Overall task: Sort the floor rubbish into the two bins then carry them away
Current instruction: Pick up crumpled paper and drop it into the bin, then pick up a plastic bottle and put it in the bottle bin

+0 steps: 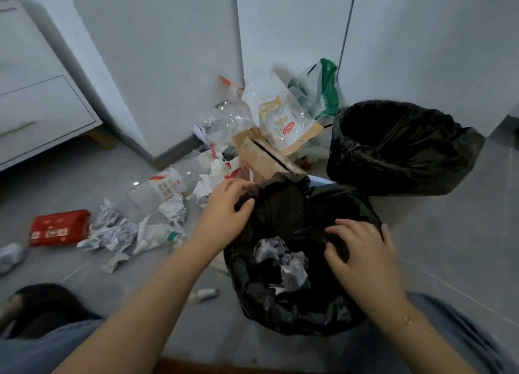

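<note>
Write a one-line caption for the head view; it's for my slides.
Both hands, left hand and right hand, grip the near bin's liner, crumpled paper inside; rubbish litters the floor.

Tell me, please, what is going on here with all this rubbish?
A person is sorting rubbish. Both hands, left hand and right hand, grip the liner rim of the near bin, which holds crumpled paper. The far bin looks empty. A bottle, red pack and paper still lie on the floor.

Near black-lined bin point(295, 261) holds crumpled paper; far bin point(398, 149) upright
</note>
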Motion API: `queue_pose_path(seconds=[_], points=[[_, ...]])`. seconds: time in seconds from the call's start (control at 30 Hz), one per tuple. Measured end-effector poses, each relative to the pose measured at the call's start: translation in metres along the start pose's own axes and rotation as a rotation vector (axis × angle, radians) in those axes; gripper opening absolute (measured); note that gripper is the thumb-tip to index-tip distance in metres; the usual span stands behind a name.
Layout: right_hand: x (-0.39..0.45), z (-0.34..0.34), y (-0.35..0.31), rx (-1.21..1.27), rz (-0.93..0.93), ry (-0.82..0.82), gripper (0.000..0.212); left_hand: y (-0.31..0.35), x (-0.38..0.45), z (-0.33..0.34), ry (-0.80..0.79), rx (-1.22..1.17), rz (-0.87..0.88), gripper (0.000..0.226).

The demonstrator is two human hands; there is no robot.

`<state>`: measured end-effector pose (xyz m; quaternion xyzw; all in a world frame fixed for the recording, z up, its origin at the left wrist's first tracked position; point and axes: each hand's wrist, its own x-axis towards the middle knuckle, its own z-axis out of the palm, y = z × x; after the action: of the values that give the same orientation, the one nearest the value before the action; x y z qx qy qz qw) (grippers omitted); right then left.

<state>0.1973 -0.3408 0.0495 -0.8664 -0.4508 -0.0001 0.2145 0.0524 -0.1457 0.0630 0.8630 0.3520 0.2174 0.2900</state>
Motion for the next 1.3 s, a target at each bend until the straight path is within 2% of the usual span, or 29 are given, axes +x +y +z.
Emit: queue_pose_path(seconds=[0.07,0.13,0.2,0.27,0.37,0.43,0.5,0.57,0.63,0.73,0.87,1.03,1.13,1.2,1.3], points=[[0.005,0.006,-0.016,-0.033,0.031,-0.020,0.023,-0.022,-0.007,-0.009,-0.188,-0.026,-0.111,0.049],[0.009,0.008,-0.026,-0.043,0.058,0.015,0.024,-0.031,-0.014,-0.011,-0.259,-0.040,-0.115,0.057],[0.015,0.010,-0.044,-0.098,0.059,0.000,0.028,-0.042,-0.013,-0.018,-0.183,-0.064,-0.138,0.054],[0.024,0.016,-0.065,-0.196,0.014,-0.109,0.038,-0.053,-0.006,-0.028,-0.128,-0.065,-0.172,0.053],[0.039,0.029,-0.093,-0.260,-0.044,-0.222,0.045,-0.073,0.005,-0.050,-0.149,-0.122,-0.254,0.049],[0.043,0.033,-0.103,-0.259,-0.033,-0.227,0.044,-0.088,0.012,-0.068,-0.200,-0.227,-0.299,0.044],[0.042,0.037,-0.114,-0.248,-0.054,-0.177,0.042,-0.107,0.020,-0.091,-0.141,-0.263,-0.374,0.042],[0.038,0.039,-0.132,-0.198,-0.162,-0.109,0.041,-0.132,0.024,-0.112,-0.027,-0.187,-0.457,0.038],[0.036,0.044,-0.166,-0.070,-0.341,-0.111,0.040,-0.170,0.017,-0.129,0.003,0.024,-0.545,0.036],[0.040,0.064,-0.226,0.135,-0.538,-0.212,0.034,-0.232,-0.008,-0.142,-0.001,0.243,-0.676,0.036],[0.047,0.110,-0.285,0.182,-0.580,-0.410,0.032,-0.291,-0.041,-0.131,-0.082,0.426,-0.792,0.050],[0.037,0.173,-0.318,0.060,-0.577,-0.556,0.038,-0.338,-0.045,-0.116,-0.026,0.334,-0.751,0.074],[0.033,0.203,-0.315,0.000,-0.511,-0.493,0.046,-0.349,-0.030,-0.110,-0.120,0.360,-0.729,0.077],[0.036,0.219,-0.307,-0.059,-0.459,-0.479,0.055,-0.355,-0.027,-0.104,-0.122,0.360,-0.721,0.074],[0.046,0.241,-0.294,-0.193,-0.410,-0.530,0.071,-0.363,-0.029,-0.095,-0.041,0.283,-0.663,0.064]])
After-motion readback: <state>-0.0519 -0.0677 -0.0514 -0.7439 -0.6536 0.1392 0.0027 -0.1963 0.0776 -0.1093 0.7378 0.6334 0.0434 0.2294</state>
